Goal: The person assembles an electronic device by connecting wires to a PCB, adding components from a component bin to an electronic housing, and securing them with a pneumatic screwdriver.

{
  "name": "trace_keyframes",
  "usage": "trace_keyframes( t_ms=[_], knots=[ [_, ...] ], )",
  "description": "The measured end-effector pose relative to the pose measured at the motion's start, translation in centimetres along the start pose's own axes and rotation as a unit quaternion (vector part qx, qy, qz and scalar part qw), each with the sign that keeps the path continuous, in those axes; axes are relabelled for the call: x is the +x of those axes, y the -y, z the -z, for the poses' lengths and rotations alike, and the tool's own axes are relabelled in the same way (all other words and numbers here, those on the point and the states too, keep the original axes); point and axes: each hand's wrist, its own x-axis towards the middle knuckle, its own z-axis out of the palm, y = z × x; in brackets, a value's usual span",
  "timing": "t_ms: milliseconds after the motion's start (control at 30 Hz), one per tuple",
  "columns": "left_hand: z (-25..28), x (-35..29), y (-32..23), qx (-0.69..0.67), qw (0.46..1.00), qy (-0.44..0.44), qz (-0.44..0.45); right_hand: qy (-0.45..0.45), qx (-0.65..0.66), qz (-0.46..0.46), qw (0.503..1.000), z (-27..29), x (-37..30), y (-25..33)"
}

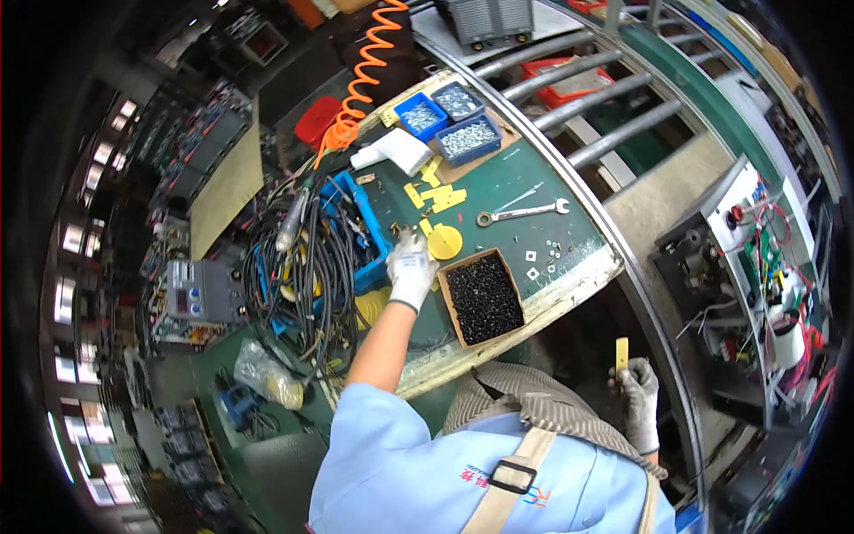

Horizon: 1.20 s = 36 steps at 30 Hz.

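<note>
My left hand (411, 267), in a white work glove, reaches over the green bench beside a blue bin (378, 236). Its fingers are drawn together at some small brownish parts; what they pinch, if anything, is too small to make out. A round yellow disc (444, 241) lies just right of those fingers. Beyond it are several yellow plates (441, 198). My right hand (639, 400), also gloved, is off the bench at the lower right, closed on a flat yellow strip (622, 352) that sticks up from the fingers.
A cardboard box of small black parts (485, 298) stands at the bench's near edge. A combination wrench (523, 212) and square washers (532, 273) lie to the right. Blue trays of metal fasteners (468, 140) stand behind. Black cables (302, 276) heap at left; a roller conveyor (614, 151) runs along the right.
</note>
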Motion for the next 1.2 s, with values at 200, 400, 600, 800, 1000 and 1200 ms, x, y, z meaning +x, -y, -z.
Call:
trace_keyframes(
  t_ms=[200, 400, 600, 800, 1000, 1200],
  knots=[
    [-1.3, 2.5, 0.7, 0.004, 0.987, 0.121, -0.108, 0.034, -0.039, -0.021, 0.998, 4.2, 0.1, 0.9],
    [-3.4, 6.7, -7.0, -0.054, 0.988, -0.096, -0.111, 0.108, -0.101, -0.019, 0.989, 3.7, 1.7, 2.7],
    [-1.3, 3.1, -5.6, -0.205, 0.974, -0.090, -0.044, 0.173, -0.068, 0.013, 0.983, -4.4, 4.4, 5.2],
    [3.3, -12.1, -8.1, -0.651, 0.747, -0.124, -0.050, 0.265, 0.061, -0.008, 0.962, -16.4, 4.4, 5.4],
    [-1.4, -23.6, 0.2, -0.524, 0.837, -0.089, 0.131, 0.301, -0.143, -0.001, 0.943, -21.0, 3.3, 2.9],
    [-7.4, -29.8, 13.8, -0.342, 0.820, -0.074, 0.452, 0.302, -0.151, -0.028, 0.941, -23.4, 2.6, 2.7]
  ],
)
